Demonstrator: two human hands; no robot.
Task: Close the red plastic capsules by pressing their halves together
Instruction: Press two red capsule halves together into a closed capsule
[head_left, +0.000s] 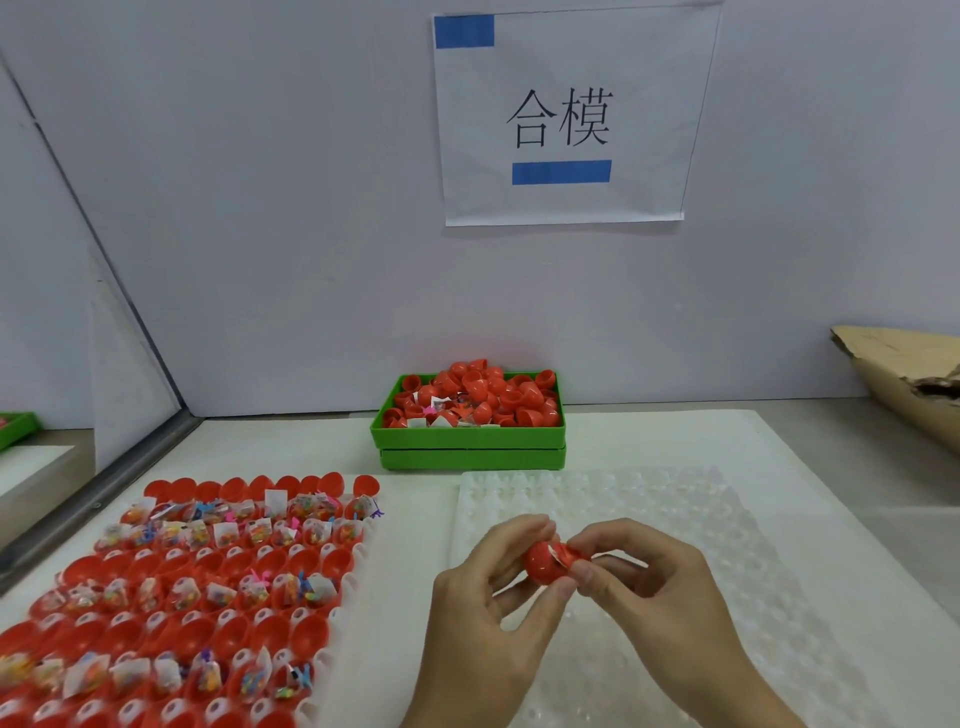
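A: Location of the red capsule (545, 564)?

B: Lower centre of the frame, above the clear blister tray (675, 519). Left hand (483, 603) fingers curl round one half; right hand (660, 592) fingers pinch the other half. A white slip shows at the seam.

A: Remaining stock?

B: Filled halves sit in the white tray (343, 644), lower left; loose halves fill the green bin (467, 434), centre, on the table (831, 467).

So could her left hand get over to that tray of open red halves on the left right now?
Probably not this instant. The left hand and right hand both grip one red capsule. Nothing stands between it and the filled tray, so once the hand lets go, the way looks free.
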